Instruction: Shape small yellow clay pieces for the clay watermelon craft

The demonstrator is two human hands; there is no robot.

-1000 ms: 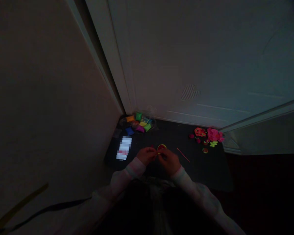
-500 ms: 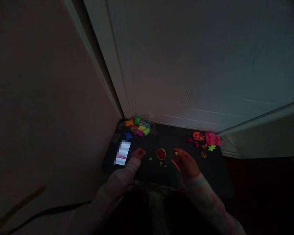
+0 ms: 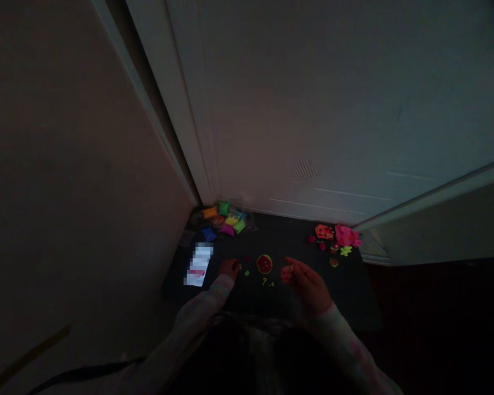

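The scene is dim and small details are hard to see. My left hand (image 3: pixel 229 269) is closed in a pinch near the tabletop, with a small yellowish piece of clay (image 3: pixel 239 266) at its fingertips. My right hand (image 3: pixel 308 285) is raised to the right, its thumb and fingers pinched on another tiny yellowish piece of clay (image 3: pixel 291 268). Between the hands lies a round red disc with a yellow-green rim (image 3: pixel 264 264). A green bit (image 3: pixel 247 272) and a small red bit (image 3: pixel 247 258) rest beside my left hand. Thin yellow curled pieces (image 3: pixel 265 281) lie below the disc.
Colourful clay packets (image 3: pixel 226 219) are heaped at the back left of the dark table (image 3: pixel 280 233). A lit phone (image 3: pixel 200 264) lies at the left. Several small shaped pieces, among them a pink flower-like one (image 3: pixel 347 236), sit at the back right. A wall (image 3: pixel 313 109) stands behind.
The view has shifted, so the table appears slightly left and lower. Both hands keep their pinch; the yellow piece in my right hand shows less now.
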